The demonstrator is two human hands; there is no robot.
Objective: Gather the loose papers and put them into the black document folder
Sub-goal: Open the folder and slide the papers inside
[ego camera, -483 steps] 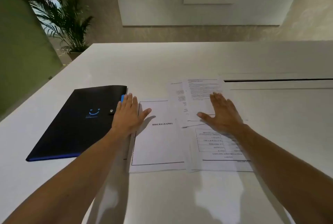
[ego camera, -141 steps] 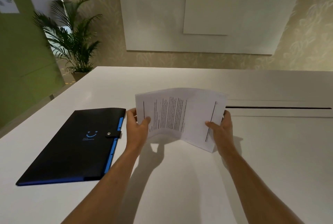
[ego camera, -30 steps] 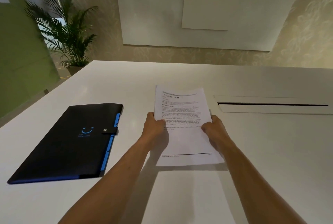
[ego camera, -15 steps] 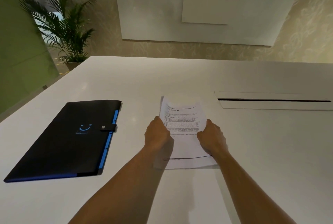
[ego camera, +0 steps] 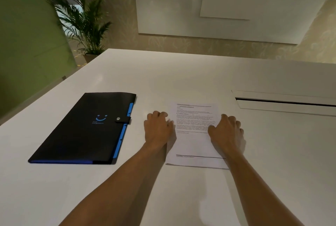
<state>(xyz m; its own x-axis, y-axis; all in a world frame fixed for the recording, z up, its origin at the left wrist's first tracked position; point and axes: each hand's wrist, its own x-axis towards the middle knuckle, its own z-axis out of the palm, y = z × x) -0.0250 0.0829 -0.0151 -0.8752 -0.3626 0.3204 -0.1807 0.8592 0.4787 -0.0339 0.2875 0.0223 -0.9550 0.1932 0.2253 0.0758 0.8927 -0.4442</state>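
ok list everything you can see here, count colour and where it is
stack of papers: one, white with black print, flat on the table between the hands
document folder: one, black with blue edge and blue smile mark, snapped closed, left of the papers
table: one, white, fills the foreground
cable slot: one, dark, far right in the table
potted palm: one, green, beyond the table's far left corner
wall panels: pale, back wall
left hand: at the papers' left edge
right hand: at their right edge

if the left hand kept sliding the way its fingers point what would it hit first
Probably nothing: the left hand points toward the far edge of the table, between the black folder and the papers, over bare tabletop.
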